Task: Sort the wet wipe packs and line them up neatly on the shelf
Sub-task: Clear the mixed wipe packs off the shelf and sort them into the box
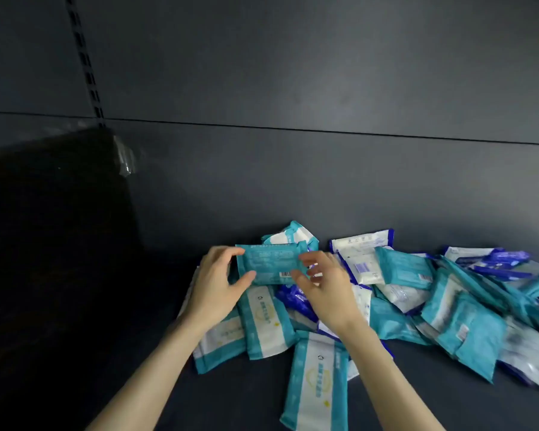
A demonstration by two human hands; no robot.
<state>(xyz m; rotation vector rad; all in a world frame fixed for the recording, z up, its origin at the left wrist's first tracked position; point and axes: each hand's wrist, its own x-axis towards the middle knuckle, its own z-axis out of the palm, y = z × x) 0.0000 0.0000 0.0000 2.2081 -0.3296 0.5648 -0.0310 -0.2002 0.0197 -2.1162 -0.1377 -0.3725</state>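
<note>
L hand (215,284) and R hand (324,293) hold one teal pack (266,264) between them, just above the left end of the pile (417,290). Its back side w/ the barcode is turned to the camera.

L hand: thumb under the lower edge and fingers (231,251) curled over the upper edge, so it pinches the left end. R hand: fingers curled at the right end, thumb near the barcode. It seems to pinch this end too, but the contact is partly hidden.

Main relation: the long axis of the pack runs left-right, approx. parallel to the back panel (293,181). Each hand has one short end.

The free part of the shelf (231,399) is left of and in front of the pile, i.e. on the L hand side. Probably the L hand should carry the pack there while the R hand lets go.

The pile mixes teal packs and white ones, w/ dark blue packs (498,262) at the far right. No neat row is visible yet, so the sorting looks early.

At the far left stands a dark bulky thing (59,228); I cannot tell what it is.
</note>
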